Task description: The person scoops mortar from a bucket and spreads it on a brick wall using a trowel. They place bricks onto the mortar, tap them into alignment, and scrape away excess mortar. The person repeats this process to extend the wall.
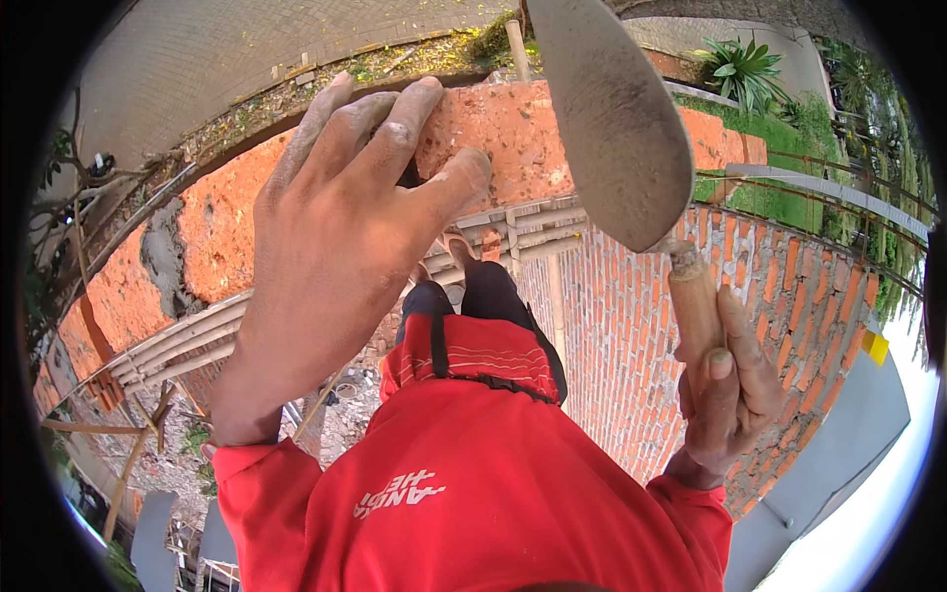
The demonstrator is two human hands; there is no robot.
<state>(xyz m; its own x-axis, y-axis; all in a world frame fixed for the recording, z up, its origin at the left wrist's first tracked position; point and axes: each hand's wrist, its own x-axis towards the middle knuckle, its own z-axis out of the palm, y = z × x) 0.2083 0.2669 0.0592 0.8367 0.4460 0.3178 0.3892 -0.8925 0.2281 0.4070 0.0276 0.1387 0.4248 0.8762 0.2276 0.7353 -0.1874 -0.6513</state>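
Note:
My left hand (345, 207), dusted with grey, is over the top of a wall course of orange bricks (508, 133). Its fingers are stretched out and slightly apart, with the thumb tip over the brick face; whether it touches the bricks I cannot tell. In my right hand (725, 395) is a trowel (621, 128), gripped round its wooden handle, with the broad grey blade pointing up and away. The blade hides part of the brick course behind it. Grey mortar (168, 259) fills a joint left of my left hand.
Bamboo poles (187, 340) run along the near side of the wall, under my feet (459, 252). A tall brick wall (641, 335) is at the right. Beyond the course lie a paved area (286, 44) and a green plant (745, 77). Rubble (345, 409) covers the ground far below.

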